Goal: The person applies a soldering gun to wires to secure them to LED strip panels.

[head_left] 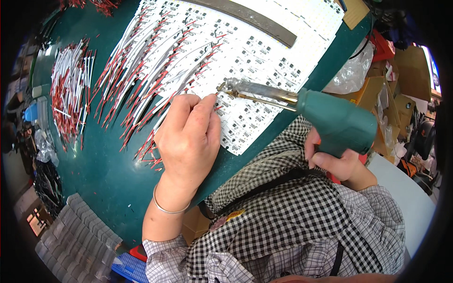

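A green pistol-shaped soldering gun [337, 122] is gripped by its handle in my right hand [339, 165]. Its metal barrel points left, with the tip right beside my left fingertips. My left hand [188, 129] is closed in a pinch over the white circuit board sheet [243, 125], on a thin wire whose red end shows at the fingers; most of that wire is hidden. Rows of red and white wires [146, 89] fan out from the boards, to the left of my left hand. Small black parts dot the boards.
A loose heap of red and white wires [71, 89] lies on the green table [122, 184] at the left. A dark flat bar [250, 20] rests across the boards. Cardboard boxes [377, 104] and a clear plastic bag [351, 70] stand at the right; stacked grey pieces [78, 240] sit lower left.
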`<act>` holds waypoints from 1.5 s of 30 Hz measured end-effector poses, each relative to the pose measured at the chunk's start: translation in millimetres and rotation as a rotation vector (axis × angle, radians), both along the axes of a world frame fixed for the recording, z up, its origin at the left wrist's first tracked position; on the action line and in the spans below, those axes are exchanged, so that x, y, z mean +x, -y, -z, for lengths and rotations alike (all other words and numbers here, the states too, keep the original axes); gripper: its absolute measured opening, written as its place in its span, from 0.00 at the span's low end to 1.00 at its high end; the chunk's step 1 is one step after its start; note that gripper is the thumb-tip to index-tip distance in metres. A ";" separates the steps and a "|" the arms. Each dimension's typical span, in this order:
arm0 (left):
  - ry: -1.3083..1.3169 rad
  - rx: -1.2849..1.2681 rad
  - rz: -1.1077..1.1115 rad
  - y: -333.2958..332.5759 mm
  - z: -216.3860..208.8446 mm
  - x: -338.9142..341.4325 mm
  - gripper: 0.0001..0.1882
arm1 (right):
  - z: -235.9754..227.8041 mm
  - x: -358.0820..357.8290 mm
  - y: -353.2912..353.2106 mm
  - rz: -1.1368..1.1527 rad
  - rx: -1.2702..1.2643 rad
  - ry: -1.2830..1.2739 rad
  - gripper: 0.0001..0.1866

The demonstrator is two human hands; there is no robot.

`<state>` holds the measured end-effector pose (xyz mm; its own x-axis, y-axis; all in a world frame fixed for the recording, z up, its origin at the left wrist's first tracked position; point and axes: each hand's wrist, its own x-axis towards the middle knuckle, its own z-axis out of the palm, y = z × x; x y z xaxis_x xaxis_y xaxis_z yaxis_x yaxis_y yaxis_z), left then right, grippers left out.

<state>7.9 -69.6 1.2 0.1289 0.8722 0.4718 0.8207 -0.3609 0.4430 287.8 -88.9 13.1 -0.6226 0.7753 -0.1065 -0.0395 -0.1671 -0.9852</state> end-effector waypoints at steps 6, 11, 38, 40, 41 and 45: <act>-0.011 0.000 0.009 -0.5 -1.7 0.7 0.12 | -12.7 -0.7 -0.7 0.299 -0.138 -0.150 0.27; -0.032 -0.003 0.006 -1.6 -1.7 -0.6 0.12 | -12.4 2.3 -0.5 0.257 -0.160 -0.138 0.28; 0.213 -0.186 0.122 -6.1 -1.7 -5.9 0.09 | -11.5 8.9 21.2 0.175 -0.286 0.090 0.21; 0.222 -0.182 0.129 -6.6 -1.5 -5.8 0.09 | -11.9 8.9 20.9 0.156 -0.264 0.085 0.20; 0.220 -0.177 0.130 -6.3 -1.9 -5.2 0.10 | -11.8 8.3 20.5 0.146 -0.247 0.088 0.20; 0.169 -0.141 0.142 -5.1 -0.4 -5.5 0.09 | -4.1 5.3 25.2 0.173 -0.115 0.057 0.24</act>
<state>2.4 -64.5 1.6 0.1843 0.9098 0.3719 0.6765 -0.3919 0.6234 293.1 -114.0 17.2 -0.4720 0.8506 -0.2317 -0.0222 -0.2742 -0.9614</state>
